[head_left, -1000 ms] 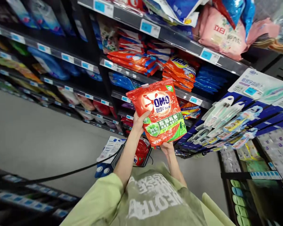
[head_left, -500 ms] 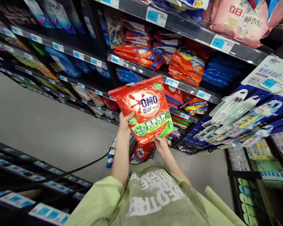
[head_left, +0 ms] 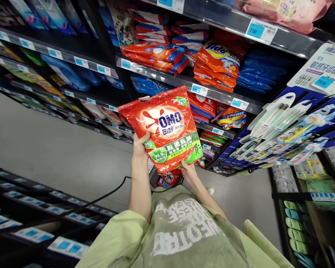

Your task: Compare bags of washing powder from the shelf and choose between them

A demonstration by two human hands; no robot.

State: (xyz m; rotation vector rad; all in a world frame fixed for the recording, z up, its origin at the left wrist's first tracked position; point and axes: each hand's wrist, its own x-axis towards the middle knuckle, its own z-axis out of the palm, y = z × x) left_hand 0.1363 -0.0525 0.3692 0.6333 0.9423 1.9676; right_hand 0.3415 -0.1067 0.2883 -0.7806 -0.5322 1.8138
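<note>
A red OMO bag of laundry powder (head_left: 163, 130) is held up in front of my chest, its printed face toward me and slightly tilted. My left hand (head_left: 141, 144) grips its left side, the thumb lying on the front and the fingers hidden behind. At the lower right edge my right hand (head_left: 188, 172) pinches the bag, thumb in front. Below it, partly covered, another red OMO bag (head_left: 169, 180) sits in what looks like a basket near my waist.
Ahead, a shelf (head_left: 167, 76) carries stacked bags, with orange Tide bags (head_left: 216, 65) among them. Hanging toothbrush packs (head_left: 279, 126) jut out on the right. A black cable (head_left: 108, 193) crosses at left, above a low shelf with price tags (head_left: 68, 246). Grey floor (head_left: 72, 145) lies between.
The held bag and both hands have shifted slightly left in view, still gripping the same places. The camera has moved a little, so the shelves appear higher and somewhat larger.
</note>
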